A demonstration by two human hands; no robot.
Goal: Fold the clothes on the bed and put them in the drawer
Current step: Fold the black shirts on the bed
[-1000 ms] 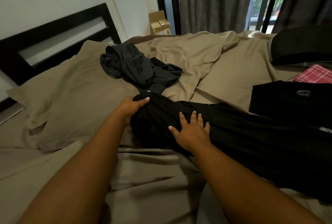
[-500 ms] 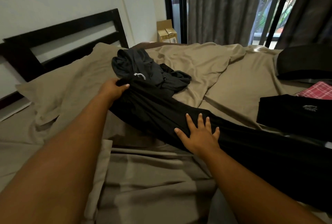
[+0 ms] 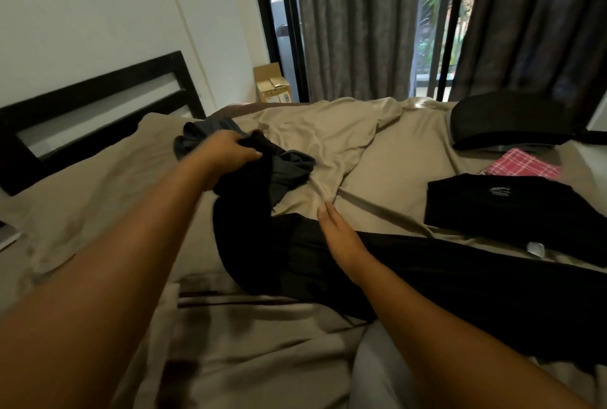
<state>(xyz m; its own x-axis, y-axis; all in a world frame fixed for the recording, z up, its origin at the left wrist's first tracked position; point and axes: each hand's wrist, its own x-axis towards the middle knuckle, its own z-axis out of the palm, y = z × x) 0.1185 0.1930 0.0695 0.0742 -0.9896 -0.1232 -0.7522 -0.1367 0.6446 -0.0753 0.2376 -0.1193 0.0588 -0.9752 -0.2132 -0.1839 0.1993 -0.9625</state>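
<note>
A long black garment [image 3: 427, 277] lies across the tan bed sheet [image 3: 377, 172], stretching from the middle to the right edge. My left hand [image 3: 226, 154] grips its upper end and holds it lifted above a crumpled dark grey garment [image 3: 292, 169]. My right hand [image 3: 338, 234] lies on the black garment with straight fingers, pressing it against the bed. A folded black garment [image 3: 492, 205] with a small white print sits at the right. A pink checked cloth [image 3: 522, 167] lies just behind it.
A black headboard [image 3: 92, 106] runs along the left wall above a tan pillow [image 3: 82, 198]. A black cushion [image 3: 512, 123] rests at the far right of the bed. Beyond the bed a cardboard box [image 3: 272, 86] stands beside grey curtains [image 3: 354, 24] and a window.
My left hand has pulled the black garment's end up and away from me, over the grey garment. My right hand stayed on the garment, its fingers now closer together.
</note>
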